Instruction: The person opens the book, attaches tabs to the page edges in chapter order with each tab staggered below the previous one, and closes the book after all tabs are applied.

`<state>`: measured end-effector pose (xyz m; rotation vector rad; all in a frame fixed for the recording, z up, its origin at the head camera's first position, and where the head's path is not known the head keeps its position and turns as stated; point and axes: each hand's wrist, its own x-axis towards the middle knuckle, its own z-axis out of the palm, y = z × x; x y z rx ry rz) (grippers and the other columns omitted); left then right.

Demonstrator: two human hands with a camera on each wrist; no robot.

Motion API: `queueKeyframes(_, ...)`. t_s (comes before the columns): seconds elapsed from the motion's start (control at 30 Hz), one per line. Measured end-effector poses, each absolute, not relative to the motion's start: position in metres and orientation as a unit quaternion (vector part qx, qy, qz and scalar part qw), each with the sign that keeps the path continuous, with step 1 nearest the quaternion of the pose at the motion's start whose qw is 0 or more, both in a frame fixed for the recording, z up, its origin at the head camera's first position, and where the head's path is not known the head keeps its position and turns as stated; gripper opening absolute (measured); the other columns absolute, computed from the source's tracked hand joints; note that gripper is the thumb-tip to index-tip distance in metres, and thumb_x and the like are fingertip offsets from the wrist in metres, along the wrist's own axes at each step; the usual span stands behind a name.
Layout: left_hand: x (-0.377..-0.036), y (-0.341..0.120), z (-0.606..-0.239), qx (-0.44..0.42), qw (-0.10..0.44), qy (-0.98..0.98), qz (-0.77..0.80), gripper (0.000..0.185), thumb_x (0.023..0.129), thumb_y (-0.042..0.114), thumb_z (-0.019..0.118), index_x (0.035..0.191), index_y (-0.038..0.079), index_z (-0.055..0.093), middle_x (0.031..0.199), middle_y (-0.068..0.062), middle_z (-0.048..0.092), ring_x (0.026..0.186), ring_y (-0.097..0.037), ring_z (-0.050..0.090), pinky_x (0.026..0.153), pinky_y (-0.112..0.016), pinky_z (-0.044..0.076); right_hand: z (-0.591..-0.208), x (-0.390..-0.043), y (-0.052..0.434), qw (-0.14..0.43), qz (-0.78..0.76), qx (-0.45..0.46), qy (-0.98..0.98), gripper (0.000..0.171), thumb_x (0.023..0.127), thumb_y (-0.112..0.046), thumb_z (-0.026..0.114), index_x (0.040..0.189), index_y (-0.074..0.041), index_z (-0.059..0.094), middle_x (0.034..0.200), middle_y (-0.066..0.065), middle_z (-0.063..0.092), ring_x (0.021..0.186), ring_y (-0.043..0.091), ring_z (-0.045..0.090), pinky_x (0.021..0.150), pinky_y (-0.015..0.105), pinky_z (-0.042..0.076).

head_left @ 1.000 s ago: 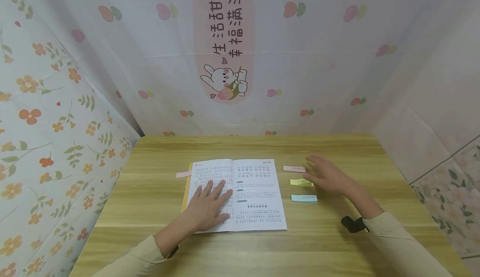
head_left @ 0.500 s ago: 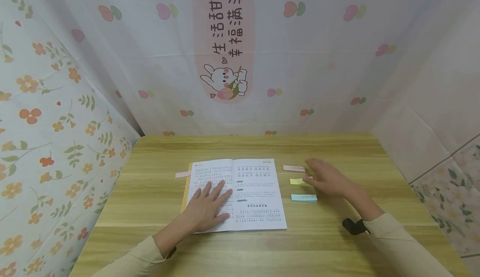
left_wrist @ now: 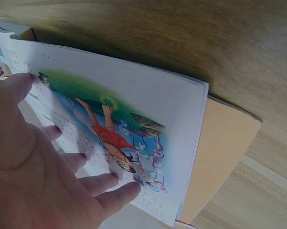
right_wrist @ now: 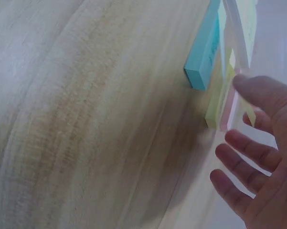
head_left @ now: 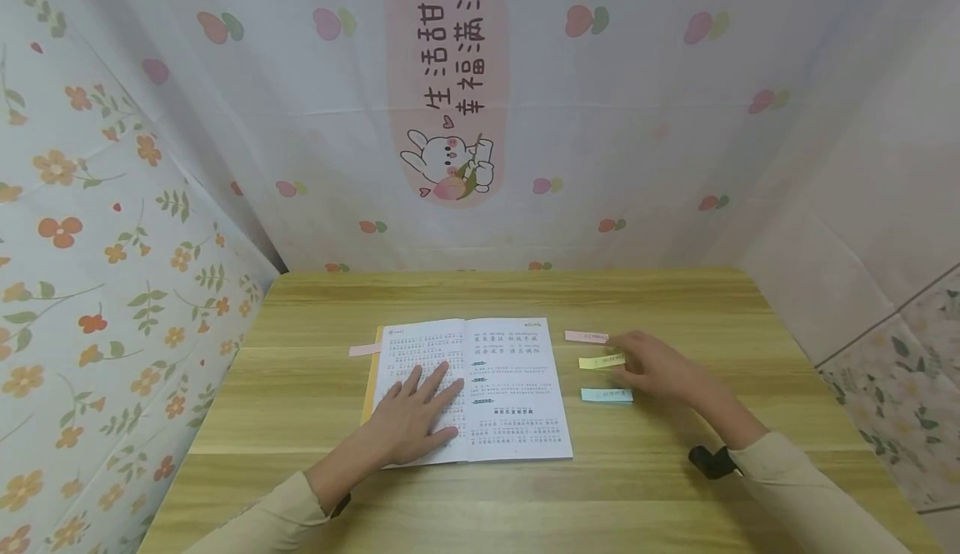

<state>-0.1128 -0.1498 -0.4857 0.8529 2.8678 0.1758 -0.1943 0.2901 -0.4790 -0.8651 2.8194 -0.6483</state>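
An open book (head_left: 517,387) lies on the table, printed text on both pages. My left hand (head_left: 416,421) rests spread on its left page. A coloured picture (left_wrist: 114,133) shows on that page in the left wrist view. To the right of the book lie three sticky note pads in a column: pink (head_left: 587,336), yellow (head_left: 600,362) and teal (head_left: 607,395), with handwriting on them. My right hand (head_left: 663,371) is over the right ends of the pink and yellow pads, fingers loosely bent. In the right wrist view, its thumb (right_wrist: 258,90) is near the yellow and pink pads.
A pink tab (head_left: 365,350) sticks out from the book's left edge, beside a strip of orange cover (head_left: 371,391). The wooden table (head_left: 525,504) meets a patterned curtain (head_left: 600,137) at the back. Floral cloth (head_left: 112,287) hangs at the left.
My right hand has shifted slightly right and towards me, uncovering more of the yellow pad, and its fingers have bent more. My left hand stays in place on the book.
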Motion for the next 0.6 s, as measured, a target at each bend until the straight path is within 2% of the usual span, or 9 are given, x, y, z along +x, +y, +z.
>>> queueKeyframes(0.17, -0.113, -0.15, -0.486, 0.287, 0.076, 0.953, 0.065, 0.066, 0.102, 0.05, 0.053, 0.158, 0.019, 0.038, 0.164, -0.016, 0.025, 0.142, -0.053, 0.028, 0.103, -0.068, 0.036, -0.483, -0.199, 0.285, 0.07, -0.192, -0.294, 0.934, 0.045, 0.089, -0.018, 0.081, 0.125, 0.003, 0.064, 0.114, 0.013, 0.065, 0.101, 0.028, 0.06, 0.089, 0.051, 0.05)
queueKeyframes(0.3, -0.113, -0.151, -0.486, 0.285, 0.081, 0.953, 0.07, 0.066, 0.102, 0.05, 0.052, 0.159, 0.019, 0.038, 0.165, -0.015, 0.024, 0.143, -0.052, 0.026, 0.104, -0.068, 0.035, -0.486, -0.202, 0.282, 0.075, -0.181, -0.294, 0.936, 0.041, 0.088, -0.014, 0.081, 0.122, 0.003, 0.066, 0.107, 0.01, 0.063, 0.084, 0.019, 0.054, 0.074, 0.04, 0.049)
queueKeyframes(0.43, -0.113, -0.151, -0.487, 0.282, 0.083, 0.953, 0.069, 0.067, 0.102, 0.051, 0.052, 0.159, 0.019, 0.037, 0.165, -0.015, 0.023, 0.143, -0.052, 0.026, 0.105, -0.067, 0.034, -0.488, -0.204, 0.281, 0.079, -0.174, -0.294, 0.937, 0.038, 0.088, -0.01, 0.08, 0.121, 0.004, 0.067, 0.104, 0.008, 0.061, 0.078, 0.016, 0.05, 0.068, 0.034, 0.046)
queueKeyframes(0.6, -0.113, -0.151, -0.487, 0.285, 0.08, 0.953, 0.067, 0.067, 0.102, 0.051, 0.052, 0.159, 0.019, 0.037, 0.165, -0.015, 0.024, 0.143, -0.052, 0.027, 0.104, -0.067, 0.035, -0.487, -0.205, 0.28, 0.082, -0.175, -0.297, 0.935, 0.028, 0.088, -0.005, 0.078, 0.113, 0.002, 0.069, 0.098, 0.005, 0.06, 0.075, 0.015, 0.051, 0.065, 0.032, 0.046)
